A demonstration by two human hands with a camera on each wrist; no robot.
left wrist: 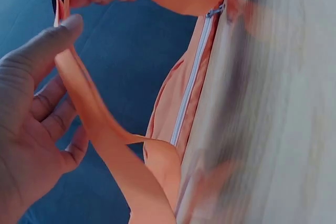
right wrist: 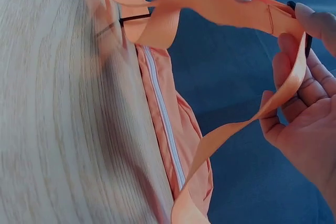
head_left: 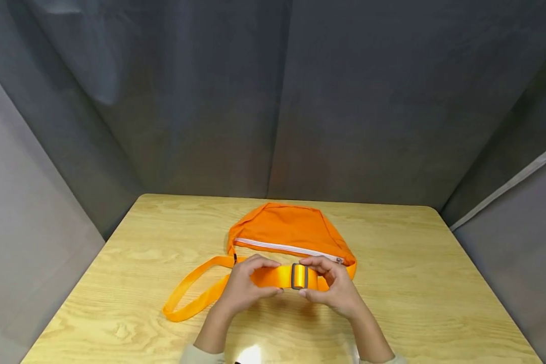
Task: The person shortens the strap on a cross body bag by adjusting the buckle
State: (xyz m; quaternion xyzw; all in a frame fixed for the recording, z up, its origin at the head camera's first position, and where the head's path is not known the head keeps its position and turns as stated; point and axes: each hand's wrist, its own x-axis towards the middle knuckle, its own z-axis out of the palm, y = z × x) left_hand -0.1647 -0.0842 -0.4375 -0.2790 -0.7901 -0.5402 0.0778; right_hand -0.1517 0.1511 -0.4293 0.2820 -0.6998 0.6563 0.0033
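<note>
An orange waist bag (head_left: 291, 225) with a white zipper (head_left: 282, 247) lies on the wooden table. Its strap (head_left: 270, 278) is lifted in front of it, toward the person. My left hand (head_left: 242, 287) pinches the strap between thumb and fingers, left of a dark strap slider (head_left: 293, 276). On the other side, my right hand (head_left: 338, 289) pinches the strap right beside the slider, thumb below and fingers above. In the right wrist view, the right thumb touches the slider's edge (right wrist: 308, 45). A strap loop (head_left: 177, 309) trails on the table to the left.
The light wooden table (head_left: 418, 283) spreads around the bag on both sides. Dark grey fabric (head_left: 368, 101) stands behind its far edge. Lighter grey panels (head_left: 23, 212) flank it left and right. A bright glare spot shows on the table near the front.
</note>
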